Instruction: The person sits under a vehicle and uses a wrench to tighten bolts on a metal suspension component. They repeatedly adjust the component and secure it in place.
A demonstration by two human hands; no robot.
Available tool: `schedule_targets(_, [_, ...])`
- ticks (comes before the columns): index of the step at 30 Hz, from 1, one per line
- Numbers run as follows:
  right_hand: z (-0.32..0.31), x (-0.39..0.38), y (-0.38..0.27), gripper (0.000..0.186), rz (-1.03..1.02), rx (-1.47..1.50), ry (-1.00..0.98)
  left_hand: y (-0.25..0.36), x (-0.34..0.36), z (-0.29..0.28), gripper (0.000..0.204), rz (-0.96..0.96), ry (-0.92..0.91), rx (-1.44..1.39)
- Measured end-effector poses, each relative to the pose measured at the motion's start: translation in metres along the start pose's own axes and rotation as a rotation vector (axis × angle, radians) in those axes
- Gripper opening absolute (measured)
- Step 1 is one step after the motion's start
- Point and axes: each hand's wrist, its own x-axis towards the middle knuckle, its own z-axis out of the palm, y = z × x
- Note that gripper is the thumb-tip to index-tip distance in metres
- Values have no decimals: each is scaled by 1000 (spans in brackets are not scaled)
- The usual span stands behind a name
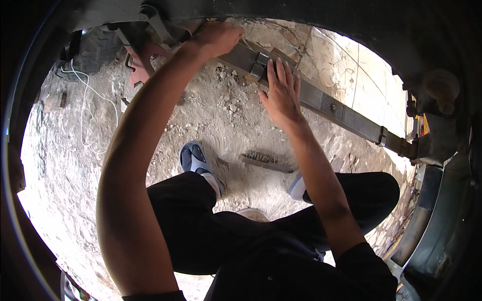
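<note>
A long dark metal leaf spring (351, 116) runs diagonally beneath a dark steel frame (321, 12), with a metal clamp (258, 65) round it near the middle. My left hand (218, 40) reaches up to the spring's upper-left end, fingers curled in closed; what they grip is hidden. My right hand (281, 93) lies on the spring beside the clamp, its fingers straight and slightly apart.
A red metal stand (143, 65), a tyre (95, 50) and a loose white cord (88, 85) are at upper left. A wire brush (266, 163) lies on dusty, rubble-strewn ground between my feet. Metal brackets (432, 140) hang at the right.
</note>
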Motion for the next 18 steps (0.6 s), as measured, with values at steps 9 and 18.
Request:
schedule_targets(9, [-5,4,7,87,-36,-37,9,0,2,5,21,52,55,-26])
schedule_targets(18, [-8,2,-6,91,-48,-39,18,-10,3,16,18,92,87,-21])
